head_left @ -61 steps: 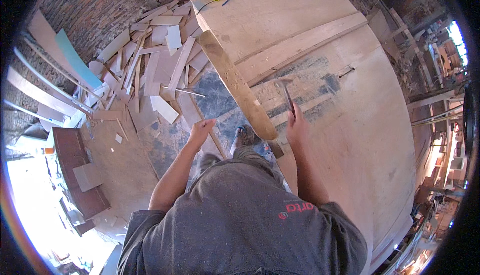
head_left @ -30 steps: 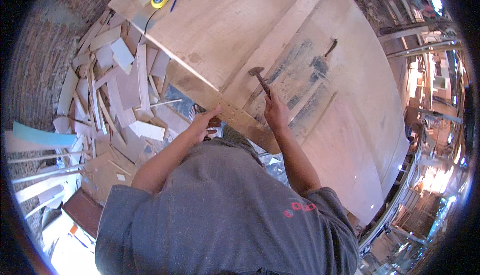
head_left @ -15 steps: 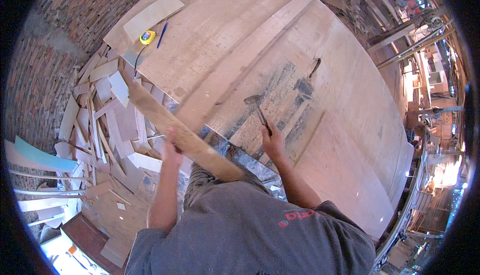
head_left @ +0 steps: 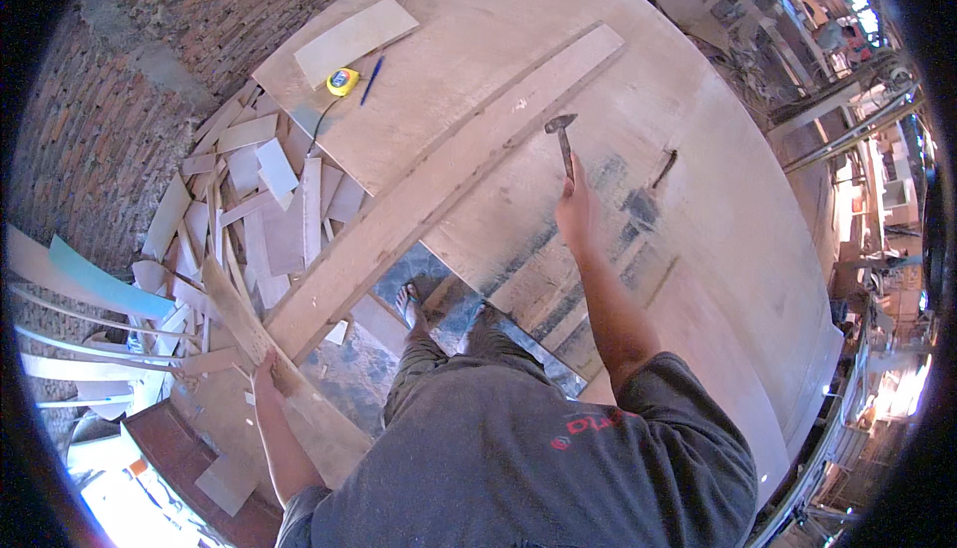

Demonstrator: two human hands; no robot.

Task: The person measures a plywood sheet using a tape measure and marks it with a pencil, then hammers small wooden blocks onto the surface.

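Note:
My right hand [head_left: 575,211] is closed around the handle of a hammer [head_left: 565,145], its head pointing away from me over the worktable. Low on the left, my left hand [head_left: 265,379] grips a flat wooden board [head_left: 317,423] that slants beside my body, off the table. Between the two hands a long wooden plank [head_left: 459,154] lies diagonally across the tabletop. Its near end sticks out past the table's edge and passes close to the held board. A dark tool with a thin handle [head_left: 641,206], perhaps a brush, rests on the table right of the hammer.
On the large wooden worktable [head_left: 738,249] lie a yellow tape measure [head_left: 343,81], a blue pen [head_left: 372,81] and a pale panel [head_left: 357,42]. Wood offcuts [head_left: 284,214] are heaped on the floor by the brick wall [head_left: 110,139]. Curved strips [head_left: 90,334] stick out at left.
My left hand has swung the board down and left, away from the table edge. My right hand has carried the hammer forward and right. The long plank now reaches further toward me over the edge.

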